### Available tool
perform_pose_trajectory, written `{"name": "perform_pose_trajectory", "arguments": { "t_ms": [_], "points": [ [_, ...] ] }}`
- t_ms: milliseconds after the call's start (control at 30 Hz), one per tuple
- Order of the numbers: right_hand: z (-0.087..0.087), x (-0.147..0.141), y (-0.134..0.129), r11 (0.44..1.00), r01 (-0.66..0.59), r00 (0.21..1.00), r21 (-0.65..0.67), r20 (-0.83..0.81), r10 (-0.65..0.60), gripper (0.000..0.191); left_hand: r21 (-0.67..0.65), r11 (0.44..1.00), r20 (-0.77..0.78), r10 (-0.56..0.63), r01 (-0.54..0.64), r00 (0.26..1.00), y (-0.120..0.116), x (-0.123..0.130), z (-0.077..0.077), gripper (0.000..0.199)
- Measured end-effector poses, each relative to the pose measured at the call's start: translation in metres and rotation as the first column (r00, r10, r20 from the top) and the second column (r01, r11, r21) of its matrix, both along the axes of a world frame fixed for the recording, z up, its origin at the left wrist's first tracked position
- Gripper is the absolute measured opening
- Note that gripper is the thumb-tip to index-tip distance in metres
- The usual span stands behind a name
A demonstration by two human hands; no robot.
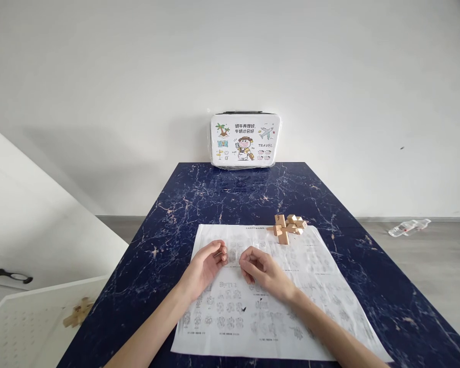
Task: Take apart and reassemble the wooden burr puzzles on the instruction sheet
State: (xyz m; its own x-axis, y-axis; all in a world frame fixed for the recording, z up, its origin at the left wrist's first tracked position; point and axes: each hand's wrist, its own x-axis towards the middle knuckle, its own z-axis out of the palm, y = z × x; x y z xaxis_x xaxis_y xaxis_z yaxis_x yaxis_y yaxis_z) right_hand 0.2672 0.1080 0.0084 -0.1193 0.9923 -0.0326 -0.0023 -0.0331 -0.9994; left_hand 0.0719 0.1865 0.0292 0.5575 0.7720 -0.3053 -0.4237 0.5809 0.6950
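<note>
A large printed sheet (pixel 270 340) with rows of small diagrams lies on the dark blue marbled table (pixel 230 199). Over its left part rests my left hand (pixel 207 263), fingers loosely curled and apart, with nothing in them. My right hand (pixel 262 268) is just to the right, its fingers bent inward and thumb and forefinger close together; the fingertips face down and whatever they might hold does not show. A gap separates the two hands. Beyond my right hand, a wooden interlocking block piece (pixel 281 230) sits on the sheet's far edge, touched by neither hand.
A white cartoon-printed case (pixel 245 140) stands against the wall at the table's far end. Low on the left, more wooden blocks (pixel 78 313) lie on a white surface (pixel 26 322) beside a cabinet with a black handle (pixel 11 276). Plastic bottles (pixel 409 227) lie on the floor at right.
</note>
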Motion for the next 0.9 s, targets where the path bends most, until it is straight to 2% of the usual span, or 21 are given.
{"name": "perform_pose_trajectory", "arguments": {
  "t_ms": [333,900],
  "points": [
    [0.0002,0.0008,0.0002,1.000,0.003,1.000,-0.005,-0.018,-0.003,0.041,0.011,1.000,0.004,-0.008,0.008,1.000,0.0015,-0.0009,-0.0039,0.016],
    [0.0007,0.0017,0.0010,1.000,0.018,0.999,-0.017,-0.036,-0.019,0.043,-0.001,1.000,0.000,0.009,-0.009,1.000,-0.0006,0.0001,0.0004,0.012]
  ]
}}
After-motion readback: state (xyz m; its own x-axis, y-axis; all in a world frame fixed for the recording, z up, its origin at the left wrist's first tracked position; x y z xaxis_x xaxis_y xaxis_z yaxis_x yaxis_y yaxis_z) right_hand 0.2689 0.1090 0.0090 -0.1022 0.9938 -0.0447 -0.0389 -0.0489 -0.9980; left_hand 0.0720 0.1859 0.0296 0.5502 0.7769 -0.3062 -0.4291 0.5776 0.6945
